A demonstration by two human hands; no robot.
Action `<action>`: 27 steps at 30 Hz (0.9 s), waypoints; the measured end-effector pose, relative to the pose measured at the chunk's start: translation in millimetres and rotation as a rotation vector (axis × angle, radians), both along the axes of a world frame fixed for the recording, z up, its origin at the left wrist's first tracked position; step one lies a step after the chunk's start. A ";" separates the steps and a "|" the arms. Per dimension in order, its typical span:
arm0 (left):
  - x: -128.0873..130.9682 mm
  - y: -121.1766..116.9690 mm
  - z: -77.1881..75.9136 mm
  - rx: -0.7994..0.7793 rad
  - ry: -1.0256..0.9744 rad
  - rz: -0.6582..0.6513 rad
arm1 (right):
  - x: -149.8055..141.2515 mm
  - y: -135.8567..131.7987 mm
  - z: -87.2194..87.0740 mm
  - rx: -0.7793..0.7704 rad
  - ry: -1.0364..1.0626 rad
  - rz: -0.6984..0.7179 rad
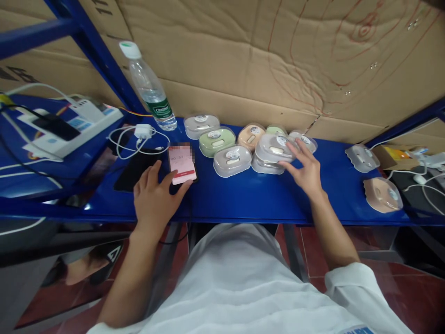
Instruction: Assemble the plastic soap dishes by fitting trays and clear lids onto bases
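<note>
My left hand (156, 195) is spread with its fingers apart at the near edge of a phone (182, 162). Thumb and index finger touch or hover just over the phone; which of these I cannot tell. The lit pink screen shows a timer and a red bar. My right hand (306, 169) grips the right end of a grey plastic case (273, 144) with a clear lid, thumb on the near side. That case rests over another grey case (267, 167). Beside them lie a grey case (232, 160), a green case (217, 141) and a peach case (251, 135).
A water bottle (153, 90) stands at the back left near a white charger (143, 131) and cable. Farther left is a power strip (79, 125). At the right lie a grey case (362, 157) and a peach case (382, 195). Cardboard (225, 60) walls the back.
</note>
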State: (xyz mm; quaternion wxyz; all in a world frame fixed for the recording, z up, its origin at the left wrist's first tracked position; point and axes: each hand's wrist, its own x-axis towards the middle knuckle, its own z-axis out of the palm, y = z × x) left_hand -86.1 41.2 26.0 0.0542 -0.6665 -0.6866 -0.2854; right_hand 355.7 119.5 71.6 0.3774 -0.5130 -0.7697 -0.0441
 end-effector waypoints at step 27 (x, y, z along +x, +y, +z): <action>103.3 -43.2 1.4 0.045 -0.014 -0.883 | 188.5 -66.4 -11.6 -0.160 -0.226 -1.094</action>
